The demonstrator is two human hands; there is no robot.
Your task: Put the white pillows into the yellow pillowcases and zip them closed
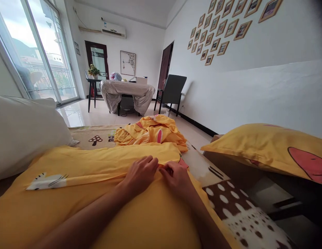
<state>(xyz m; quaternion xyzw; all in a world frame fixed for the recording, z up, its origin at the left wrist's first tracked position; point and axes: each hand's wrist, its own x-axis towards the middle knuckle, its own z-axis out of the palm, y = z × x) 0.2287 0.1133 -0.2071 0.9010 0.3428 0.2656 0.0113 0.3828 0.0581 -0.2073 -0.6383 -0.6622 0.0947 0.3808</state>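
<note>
A yellow pillowcase (80, 173) with a white printed patch and a fold across it lies spread in front of me. My left hand (142, 173) is closed, its fingertips pinching the cloth along that fold near the right end. Just beside it, my right hand (176, 176) pinches the same edge between thumb and bent fingers. The two hands are almost touching. Whether a zipper or a plain hem sits between the fingertips is too small to tell. Behind the hands, a crumpled heap of yellow printed cloth (150, 129) rests on the patterned blanket (223, 195).
A white pillow (28, 131) stands at the left. On the right, a yellow pillow (267, 148) with a red print lies on a brown surface. Farther back are a table under a plastic cover (128, 88), a dark chair (173, 88) and a glass sliding door (46, 52).
</note>
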